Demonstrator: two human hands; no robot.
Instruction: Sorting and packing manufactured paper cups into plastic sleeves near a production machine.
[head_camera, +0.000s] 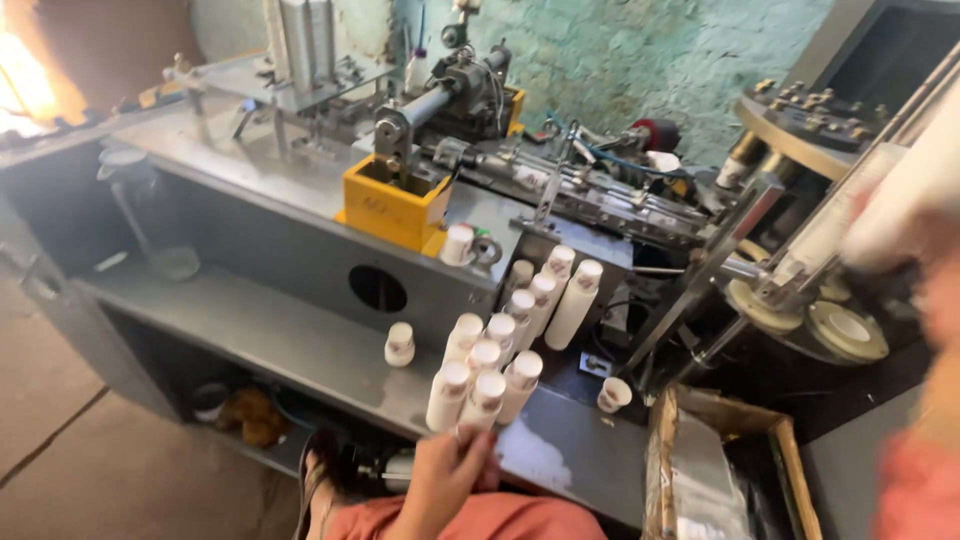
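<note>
Below, the left hand (445, 470) grips stacked paper cups (487, 372); loose cups (400, 343) and machine (400, 200) crowd them.

A grey metal shelf (270, 335) carries cup stacks (500, 365) just beyond the left hand (445, 475), single cups (400, 343) beside them.

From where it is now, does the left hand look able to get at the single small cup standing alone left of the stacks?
Probably yes. The left hand sits at the base of the cup stacks, and the lone cup stands on bare shelf up and left, nothing between.
</note>
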